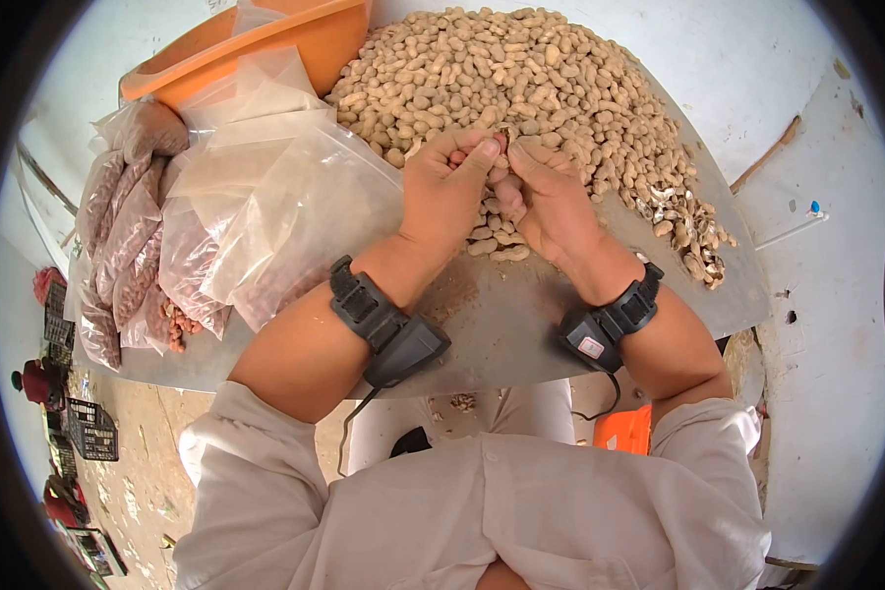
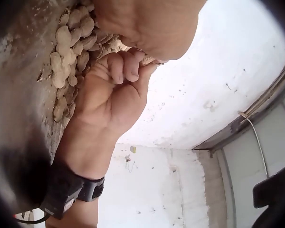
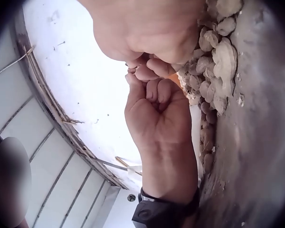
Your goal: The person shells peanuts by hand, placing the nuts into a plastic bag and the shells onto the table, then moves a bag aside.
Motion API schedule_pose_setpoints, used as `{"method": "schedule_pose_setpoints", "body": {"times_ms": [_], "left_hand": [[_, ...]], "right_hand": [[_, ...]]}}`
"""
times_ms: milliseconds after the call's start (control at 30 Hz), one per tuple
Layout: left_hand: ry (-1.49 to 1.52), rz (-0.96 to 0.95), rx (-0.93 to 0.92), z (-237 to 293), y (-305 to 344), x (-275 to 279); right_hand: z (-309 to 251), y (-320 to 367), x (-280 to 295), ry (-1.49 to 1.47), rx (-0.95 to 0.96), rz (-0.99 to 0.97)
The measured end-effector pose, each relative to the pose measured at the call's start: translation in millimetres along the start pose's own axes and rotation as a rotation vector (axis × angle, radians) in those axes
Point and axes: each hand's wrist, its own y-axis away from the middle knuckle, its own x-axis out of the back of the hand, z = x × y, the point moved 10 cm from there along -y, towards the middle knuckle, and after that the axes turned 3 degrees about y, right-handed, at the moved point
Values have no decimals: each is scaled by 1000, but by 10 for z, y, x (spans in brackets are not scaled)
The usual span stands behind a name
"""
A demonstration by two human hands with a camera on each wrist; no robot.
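Observation:
Thumbs and fingers of my left hand (image 1: 444, 192) and right hand (image 1: 560, 202) meet at a peanut (image 1: 502, 140), one hand pinching it from each side. Reddish kernels (image 1: 457, 156) show among the curled fingers of the left hand. Between the two hands, the left wrist view shows a bit of tan shell (image 2: 147, 60); most of the nut is hidden by the fingers. Directly beyond and below them spreads a large heap of unshelled peanuts (image 1: 501, 74), some lying right under the hands.
The grey table (image 1: 492, 344) carries clear plastic bags (image 1: 295, 206) and filled bags of reddish kernels (image 1: 128, 216) on the left. Behind them stands an orange basin (image 1: 305, 44). Broken shells (image 1: 698, 231) lie at the right. Black crates (image 1: 91, 430) stand on the floor.

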Motion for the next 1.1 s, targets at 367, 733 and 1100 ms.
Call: {"method": "schedule_pose_setpoints", "body": {"times_ms": [367, 733, 1100], "left_hand": [[-610, -40, -376, 312, 69, -93], [-558, -83, -395, 262, 12, -64], [-118, 17, -75, -20, -55, 107]], "right_hand": [[217, -13, 43, -360, -154, 115], [46, 27, 103, -165, -91, 134], [-279, -77, 162, -205, 59, 29]]}}
